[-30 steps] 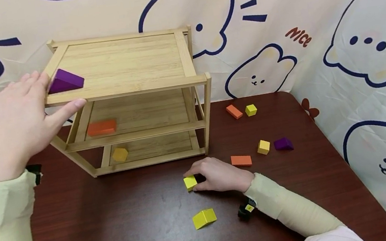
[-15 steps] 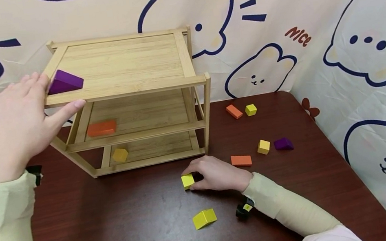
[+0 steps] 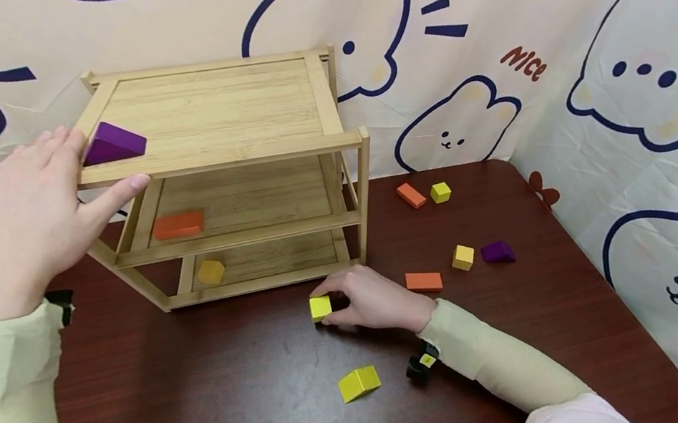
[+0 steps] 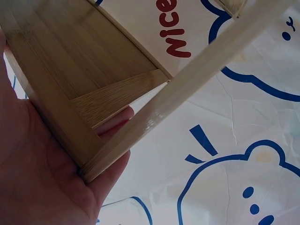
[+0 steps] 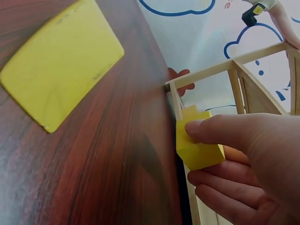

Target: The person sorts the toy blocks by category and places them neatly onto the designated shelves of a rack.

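Observation:
My right hand (image 3: 377, 296) pinches a yellow cube block (image 3: 320, 308) between thumb and fingers, close over the table in front of the shelf. In the right wrist view the thumb lies across one face of the cube (image 5: 201, 150), with fingers behind it. My left hand (image 3: 20, 213) grips the front left corner of the three-tier wooden shelf (image 3: 227, 156), thumb along the front rail. The left wrist view shows the corner post (image 4: 140, 122) against the palm (image 4: 51, 178). Beside those fingers a purple wedge block (image 3: 116, 141) lies on the top tier.
An orange block (image 3: 178, 225) lies on the middle tier and a yellow block (image 3: 211, 272) on the bottom one. A yellow angled block (image 3: 359, 383) lies nearest me. Right of the shelf are orange blocks (image 3: 423, 282), yellow cubes (image 3: 463, 257) and a purple block (image 3: 497, 253).
My right hand has shifted slightly left and away from me, toward the shelf, carrying the yellow cube. The left hand and the shelf stay where they were.

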Demonstrator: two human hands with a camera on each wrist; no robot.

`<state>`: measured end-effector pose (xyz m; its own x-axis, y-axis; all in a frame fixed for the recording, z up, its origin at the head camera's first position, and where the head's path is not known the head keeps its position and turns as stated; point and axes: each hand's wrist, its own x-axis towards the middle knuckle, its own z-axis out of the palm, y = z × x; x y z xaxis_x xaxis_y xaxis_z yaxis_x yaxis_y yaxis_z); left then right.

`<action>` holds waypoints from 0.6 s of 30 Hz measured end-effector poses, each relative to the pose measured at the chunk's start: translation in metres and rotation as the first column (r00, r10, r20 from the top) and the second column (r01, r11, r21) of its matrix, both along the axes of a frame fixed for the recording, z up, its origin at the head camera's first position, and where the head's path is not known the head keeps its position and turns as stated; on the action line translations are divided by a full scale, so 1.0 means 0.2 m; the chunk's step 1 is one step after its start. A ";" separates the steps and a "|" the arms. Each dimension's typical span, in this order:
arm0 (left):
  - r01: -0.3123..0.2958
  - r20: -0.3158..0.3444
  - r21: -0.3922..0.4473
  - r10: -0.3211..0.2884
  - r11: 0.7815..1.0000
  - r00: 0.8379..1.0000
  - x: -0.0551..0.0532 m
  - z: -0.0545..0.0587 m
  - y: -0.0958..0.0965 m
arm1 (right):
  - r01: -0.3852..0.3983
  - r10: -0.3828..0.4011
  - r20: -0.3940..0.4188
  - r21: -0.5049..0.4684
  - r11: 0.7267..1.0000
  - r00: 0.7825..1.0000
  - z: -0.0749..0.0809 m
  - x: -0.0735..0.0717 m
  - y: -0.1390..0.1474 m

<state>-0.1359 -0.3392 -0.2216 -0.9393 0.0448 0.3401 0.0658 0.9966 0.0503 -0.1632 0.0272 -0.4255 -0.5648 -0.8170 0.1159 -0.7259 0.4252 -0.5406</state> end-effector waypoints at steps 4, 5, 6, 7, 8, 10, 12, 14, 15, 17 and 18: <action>0.001 -0.008 0.000 -0.001 1.000 1.000 0.00 0.00 0.00 | 0.008 -0.008 -0.026 -0.028 1.000 1.000 0.00 -0.01 -0.02; 0.001 -0.009 0.001 -0.001 1.000 1.000 0.00 0.00 0.00 | 0.011 -0.012 -0.031 -0.033 0.999 0.999 0.00 -0.01 -0.02; 0.003 -0.013 0.002 -0.003 1.000 1.000 0.00 0.00 0.01 | 0.016 -0.017 -0.037 -0.036 0.999 0.999 0.00 -0.01 -0.03; 0.003 -0.015 0.002 -0.003 1.000 1.000 0.01 0.00 0.01 | 0.020 -0.021 -0.039 -0.040 0.999 0.999 0.00 -0.01 -0.03; 0.002 -0.014 0.004 -0.002 1.000 1.000 0.01 0.00 0.01 | 0.025 -0.026 -0.042 -0.040 0.999 0.999 0.00 -0.01 -0.04; -0.001 -0.007 0.007 0.001 1.000 1.000 0.01 0.01 0.01 | 0.036 -0.038 -0.047 -0.036 0.999 0.998 0.01 -0.01 -0.04; -0.005 0.000 0.009 0.005 1.000 1.000 0.01 0.01 0.02 | 0.047 -0.049 -0.049 -0.034 0.998 0.998 0.01 -0.01 -0.05; -0.009 0.009 0.010 0.009 1.000 1.000 0.01 0.01 0.02 | 0.056 -0.058 -0.054 -0.034 0.998 0.997 0.01 -0.01 -0.06; -0.010 0.009 0.009 0.010 1.000 1.000 0.01 0.01 0.02 | 0.061 -0.063 -0.057 -0.035 0.998 0.996 0.02 -0.01 -0.07; -0.010 0.009 0.008 0.010 1.000 1.000 0.01 0.01 0.02 | 0.072 -0.074 -0.059 -0.040 0.997 0.996 0.02 -0.01 -0.08; -0.010 0.009 0.007 0.010 1.000 1.000 0.01 0.01 0.01 | 0.078 -0.080 -0.056 -0.044 0.996 0.995 0.02 -0.01 -0.09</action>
